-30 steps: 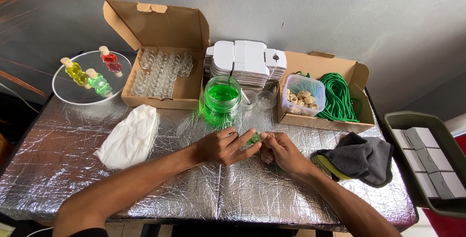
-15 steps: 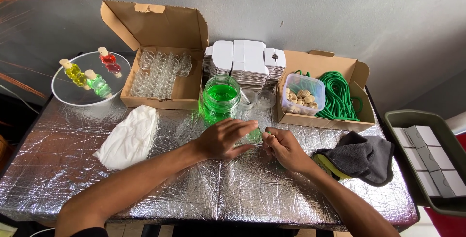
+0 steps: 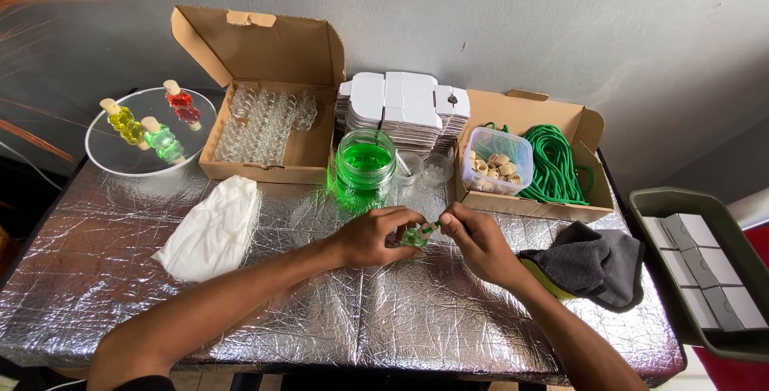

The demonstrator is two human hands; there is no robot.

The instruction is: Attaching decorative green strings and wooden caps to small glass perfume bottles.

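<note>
Crinkled silver foil (image 3: pixel 120 279) covers the table, which is set against a plain grey wall, and only the head view is given. Both forearms are stretched in from the near edge and meet over the middle of the foil. The left hand (image 3: pixel 370 236) is curled, palm down, its fingers closed around a small green glass bottle (image 3: pixel 416 235), which is held just above the foil. The right hand (image 3: pixel 478 240) is brought in from the other side, its fingertips pinched narrowly at the bottle's neck, so that the two hands are touching the same bottle. Just behind them a jar of green liquid (image 3: pixel 364 166) is stood, with a flat stack of white folded cartons (image 3: pixel 404 106) beyond it. An open cardboard box of empty glass bottles (image 3: pixel 264 122) is placed at the back left, beside a round clear tray (image 3: pixel 104 159) bearing three filled bottles. A white cloth (image 3: pixel 212 227) lies to the left of the hands, well apart from them, and a grey cloth (image 3: pixel 593 263) lies near the right wrist. Bare foil is left open between the hands and the near edge.
</note>
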